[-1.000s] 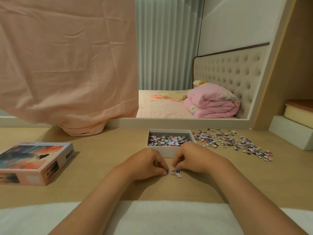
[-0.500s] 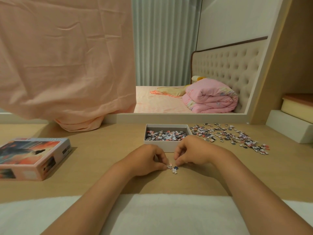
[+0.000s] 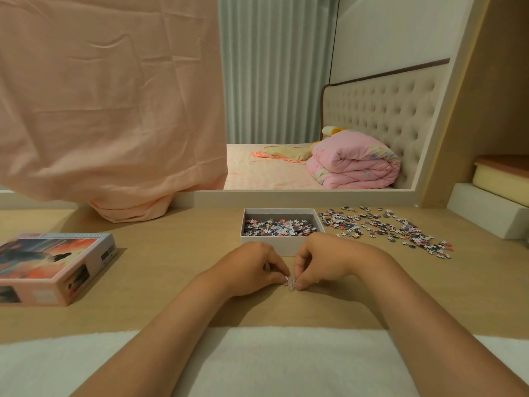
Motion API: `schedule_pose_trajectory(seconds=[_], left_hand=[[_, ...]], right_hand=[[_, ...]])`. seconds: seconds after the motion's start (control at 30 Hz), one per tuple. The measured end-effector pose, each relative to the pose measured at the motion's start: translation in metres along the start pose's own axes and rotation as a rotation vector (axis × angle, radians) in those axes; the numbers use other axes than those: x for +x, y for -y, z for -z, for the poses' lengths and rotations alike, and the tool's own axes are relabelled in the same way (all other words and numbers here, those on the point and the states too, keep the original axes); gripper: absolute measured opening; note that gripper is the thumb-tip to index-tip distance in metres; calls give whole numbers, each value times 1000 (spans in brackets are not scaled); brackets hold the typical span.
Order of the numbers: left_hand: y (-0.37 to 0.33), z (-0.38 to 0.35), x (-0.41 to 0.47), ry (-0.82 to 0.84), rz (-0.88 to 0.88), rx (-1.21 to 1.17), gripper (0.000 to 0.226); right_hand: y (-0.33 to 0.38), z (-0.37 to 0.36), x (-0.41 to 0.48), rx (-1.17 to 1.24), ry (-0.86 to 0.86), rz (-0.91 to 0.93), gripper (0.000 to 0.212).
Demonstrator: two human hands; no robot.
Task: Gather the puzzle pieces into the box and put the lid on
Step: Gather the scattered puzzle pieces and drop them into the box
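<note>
Two hands meet just in front of the box [image 3: 269, 248]: the left hand [image 3: 252, 267] and right hand [image 3: 323, 262] both pinch a small clump of puzzle pieces [image 3: 291, 282] down at the surface [image 3: 171, 253]. The pieces look like thin card, nearly weightless and apt to scatter, so they are best nipped by their edges or scooped in cupped fingers. The lid [image 3: 54, 267] lies well left of the box. The box itself is partly filled. More loose pieces [image 3: 383, 229] are strewn just right of it.

White box [image 3: 269, 247], grey-pink-white puzzle pieces [image 3: 353, 222], sunset-orange lid [image 3: 51, 259], peach cloth [image 3: 108, 96], pink quilt [image 3: 355, 164], tan table [image 3: 171, 267], tufted beige headboard [image 3: 380, 110]
</note>
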State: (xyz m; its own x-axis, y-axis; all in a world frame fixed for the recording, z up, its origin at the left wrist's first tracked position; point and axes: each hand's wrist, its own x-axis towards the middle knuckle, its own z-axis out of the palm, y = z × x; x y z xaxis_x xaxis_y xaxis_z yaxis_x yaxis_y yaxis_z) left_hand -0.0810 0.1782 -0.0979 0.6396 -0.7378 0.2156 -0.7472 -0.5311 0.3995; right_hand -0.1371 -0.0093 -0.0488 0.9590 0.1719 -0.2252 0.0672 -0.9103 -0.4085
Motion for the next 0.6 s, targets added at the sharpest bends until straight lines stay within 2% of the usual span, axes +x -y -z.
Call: schedule_pose_trajectory(seconds=[0.2, 0.33, 0.4, 0.6], left_hand=[[8, 5, -5, -39, 69, -162, 6], [17, 15, -9, -205, 130, -194, 5], [20, 18, -9, -276, 147, -189, 5], [21, 18, -8, -386, 188, -134, 6]], right_hand=[[-2, 3, 1, 190, -107, 49, 12], [4, -6, 6, 285, -85, 68, 26], [8, -11, 9, 222, -81, 73, 37], [18, -18, 11, -36, -83, 83, 27]])
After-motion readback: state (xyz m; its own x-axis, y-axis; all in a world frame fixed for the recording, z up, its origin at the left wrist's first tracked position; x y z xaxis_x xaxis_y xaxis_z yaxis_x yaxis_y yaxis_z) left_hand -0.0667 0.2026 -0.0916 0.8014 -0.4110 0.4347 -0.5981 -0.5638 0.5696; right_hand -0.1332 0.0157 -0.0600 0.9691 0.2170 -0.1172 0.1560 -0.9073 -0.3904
